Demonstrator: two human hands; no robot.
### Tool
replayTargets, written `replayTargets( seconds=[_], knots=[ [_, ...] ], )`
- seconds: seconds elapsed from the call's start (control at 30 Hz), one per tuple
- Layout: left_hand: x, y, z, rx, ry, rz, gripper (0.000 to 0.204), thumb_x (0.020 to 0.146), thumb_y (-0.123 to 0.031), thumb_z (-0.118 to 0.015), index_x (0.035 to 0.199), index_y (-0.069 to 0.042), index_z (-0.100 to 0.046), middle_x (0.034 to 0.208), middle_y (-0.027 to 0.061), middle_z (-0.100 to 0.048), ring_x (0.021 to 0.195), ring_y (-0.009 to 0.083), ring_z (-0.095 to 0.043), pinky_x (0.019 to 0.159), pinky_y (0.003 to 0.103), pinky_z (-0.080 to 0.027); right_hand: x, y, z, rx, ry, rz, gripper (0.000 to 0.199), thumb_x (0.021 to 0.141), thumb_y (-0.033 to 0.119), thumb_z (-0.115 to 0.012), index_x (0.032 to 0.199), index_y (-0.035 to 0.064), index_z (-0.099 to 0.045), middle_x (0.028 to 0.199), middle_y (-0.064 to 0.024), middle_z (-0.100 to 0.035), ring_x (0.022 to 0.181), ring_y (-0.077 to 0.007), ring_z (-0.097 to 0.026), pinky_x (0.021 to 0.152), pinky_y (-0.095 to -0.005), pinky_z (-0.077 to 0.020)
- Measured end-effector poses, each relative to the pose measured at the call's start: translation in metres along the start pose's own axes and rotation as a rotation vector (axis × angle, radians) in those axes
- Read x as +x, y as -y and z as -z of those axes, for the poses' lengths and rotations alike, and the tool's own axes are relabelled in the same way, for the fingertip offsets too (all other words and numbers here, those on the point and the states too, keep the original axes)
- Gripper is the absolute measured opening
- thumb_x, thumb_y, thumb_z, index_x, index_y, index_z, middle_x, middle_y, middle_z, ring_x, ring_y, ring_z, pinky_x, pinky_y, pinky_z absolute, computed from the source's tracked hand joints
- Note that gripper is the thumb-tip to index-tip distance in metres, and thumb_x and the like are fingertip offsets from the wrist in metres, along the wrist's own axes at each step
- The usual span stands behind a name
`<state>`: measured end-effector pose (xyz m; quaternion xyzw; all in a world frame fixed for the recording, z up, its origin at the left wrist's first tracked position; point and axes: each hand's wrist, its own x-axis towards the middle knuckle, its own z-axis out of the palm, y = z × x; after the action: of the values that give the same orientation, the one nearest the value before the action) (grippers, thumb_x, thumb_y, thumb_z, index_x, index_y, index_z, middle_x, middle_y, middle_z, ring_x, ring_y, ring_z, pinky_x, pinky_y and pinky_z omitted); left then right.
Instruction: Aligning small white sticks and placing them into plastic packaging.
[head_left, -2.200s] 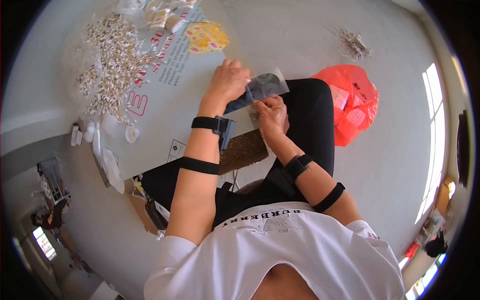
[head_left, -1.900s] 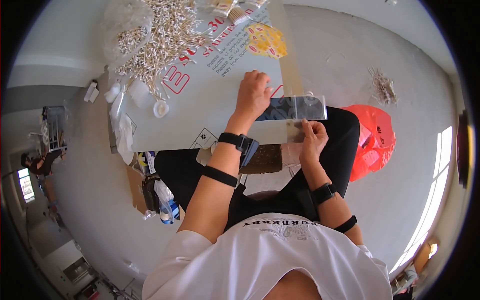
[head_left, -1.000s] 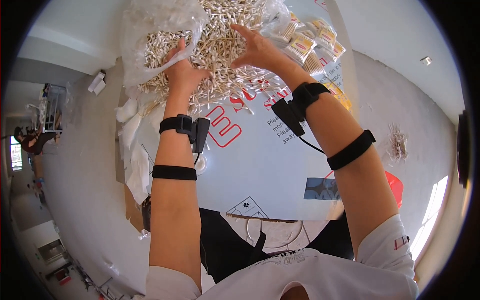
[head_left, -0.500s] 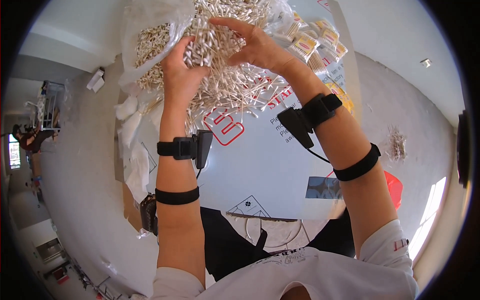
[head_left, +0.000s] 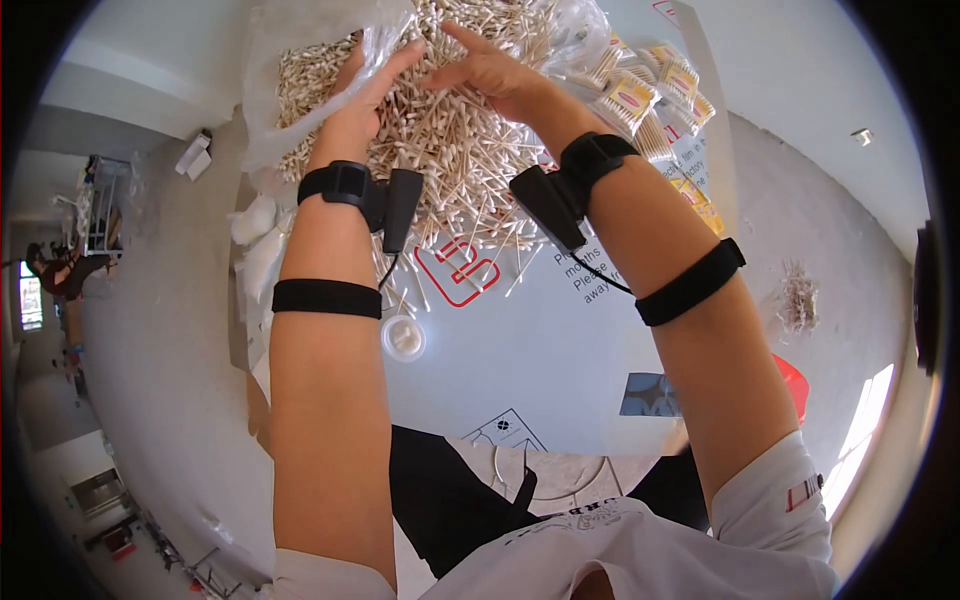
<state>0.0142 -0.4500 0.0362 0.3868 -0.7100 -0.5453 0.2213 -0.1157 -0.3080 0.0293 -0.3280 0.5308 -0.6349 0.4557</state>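
A big loose heap of cotton swabs (head_left: pixel 465 150) covers the far part of the table and spreads toward me. At its left side my left hand (head_left: pixel 365 95) has its thumb and fingers apart, partly behind the edge of a clear plastic bag (head_left: pixel 275 100). My right hand (head_left: pixel 495 80) reaches over the heap from the right with fingers spread, their tips pointing left at the swabs. Neither hand visibly grips any swabs. Several clear packs of swabs with yellow labels (head_left: pixel 632 95) lie right of my right hand.
Nearer me, a small round white container (head_left: pixel 404 338) stands on the white printed board (head_left: pixel 500 370) that tops the table. White crumpled material (head_left: pixel 258 235) lies along the left edge. A bunch of swabs (head_left: pixel 798 298) is on the floor at right, near a red object (head_left: pixel 790 388).
Both hands have moved farther forward over the heap. The bunch of swabs between them has been let go onto it. The round white container has come into view beside my left forearm.
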Motion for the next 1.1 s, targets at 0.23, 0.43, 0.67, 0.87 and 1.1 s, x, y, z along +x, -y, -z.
replayTargets(
  seconds=[0.23,0.43,0.67,0.87,1.1],
  knots=[
    [-0.049,-0.041,-0.028,-0.312,-0.151,-0.032,0.046,0.081,-0.010,-0.076,0.122,0.003,-0.059,0.103,0.0093,-0.067,0.090,0.0177,-0.064,0.079,0.032,-0.050,-0.009,0.024,-0.005,-0.046,0.145,0.250,0.085,0.070,0.007,-0.078,0.147,0.0101,-0.040,0.135,-0.0196,-0.051,0.119,-0.0243,-0.055,0.101,-0.0338,-0.0405],
    [-0.077,-0.038,0.001,0.066,-0.225,-0.225,0.069,0.074,-0.029,-0.082,0.130,0.002,-0.055,0.107,0.0123,-0.065,0.098,0.0192,-0.061,0.083,0.036,-0.049,-0.036,0.046,0.019,-0.375,0.104,0.435,0.083,0.067,0.011,-0.082,0.142,0.0098,-0.047,0.132,-0.0159,-0.057,0.106,-0.0222,-0.063,0.093,-0.0340,-0.0469],
    [-0.027,0.017,0.021,0.041,-0.186,-0.065,0.104,0.072,-0.043,-0.083,0.150,-0.002,-0.028,0.152,0.0218,-0.020,0.135,0.0310,-0.036,0.107,0.040,-0.035,-0.027,0.007,0.031,-0.282,0.061,0.029,0.105,0.068,0.015,-0.082,0.153,0.0118,-0.021,0.128,-0.0284,-0.052,0.115,-0.0276,-0.055,0.093,-0.0401,-0.0457],
    [-0.028,-0.013,-0.010,-0.275,-0.091,-0.068,0.076,0.073,-0.027,-0.085,0.134,0.001,-0.049,0.110,0.0134,-0.064,0.108,0.0222,-0.058,0.090,0.039,-0.046,-0.014,0.020,-0.004,-0.065,0.218,0.090,0.104,0.068,0.004,-0.080,0.153,0.0073,-0.020,0.112,-0.0215,-0.065,0.106,-0.0260,-0.064,0.096,-0.0421,-0.0465],
    [-0.079,-0.052,-0.008,-0.152,-0.159,-0.359,0.077,0.075,-0.031,-0.084,0.135,0.002,-0.050,0.123,0.0167,-0.056,0.108,0.0210,-0.058,0.087,0.032,-0.048,-0.042,0.053,0.016,-0.238,0.220,0.321,0.095,0.079,-0.005,-0.068,0.155,0.0133,-0.014,0.136,-0.0142,-0.045,0.121,-0.0229,-0.049,0.094,-0.0361,-0.0475]
  ],
)
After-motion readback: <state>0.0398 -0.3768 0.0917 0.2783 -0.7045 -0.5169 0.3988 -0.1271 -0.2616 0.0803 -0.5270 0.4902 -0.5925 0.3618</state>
